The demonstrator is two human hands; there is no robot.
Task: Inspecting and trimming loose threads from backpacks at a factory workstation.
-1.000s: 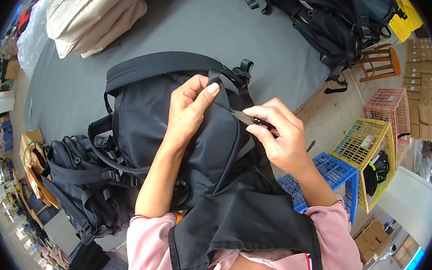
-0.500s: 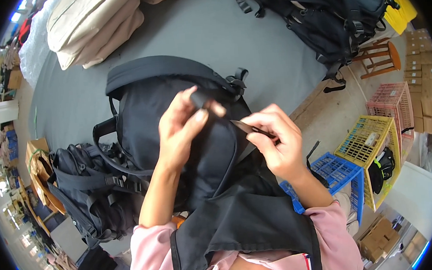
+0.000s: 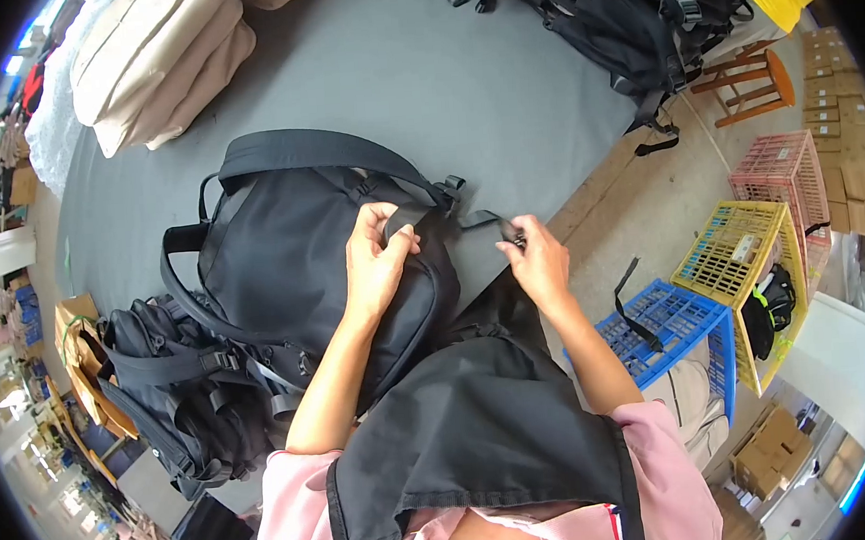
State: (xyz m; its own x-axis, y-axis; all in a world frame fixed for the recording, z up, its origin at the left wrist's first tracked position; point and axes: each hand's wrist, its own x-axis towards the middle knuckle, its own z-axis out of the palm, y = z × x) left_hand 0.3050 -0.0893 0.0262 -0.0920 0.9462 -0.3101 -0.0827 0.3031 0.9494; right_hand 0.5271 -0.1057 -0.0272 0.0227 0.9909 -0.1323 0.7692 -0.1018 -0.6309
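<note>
A black backpack (image 3: 301,249) lies on the grey table in front of me, its padded shoulder strap arching along the far side. My left hand (image 3: 377,269) is closed over the bag's right part, pinching a folded piece of black webbing (image 3: 407,219) between thumb and fingers. Off the bag's right edge, my right hand (image 3: 537,263) grips the end of a narrow black strap (image 3: 481,217), which runs back toward a buckle (image 3: 451,190). Something small and dark also shows in the right fingers; whether it is the pointed blade tool cannot be made out.
Other black backpacks lie at the left (image 3: 184,378) and far right (image 3: 625,16). Beige bags (image 3: 162,63) are stacked at the far left of the grey table (image 3: 369,74). Blue (image 3: 667,324), yellow (image 3: 737,249) and pink crates (image 3: 782,170) and a wooden stool (image 3: 751,87) stand right.
My right hand has moved slightly down from the bag and now holds the strap end; the pointed blade no longer shows clearly. The backpack sits a little further left in view.
</note>
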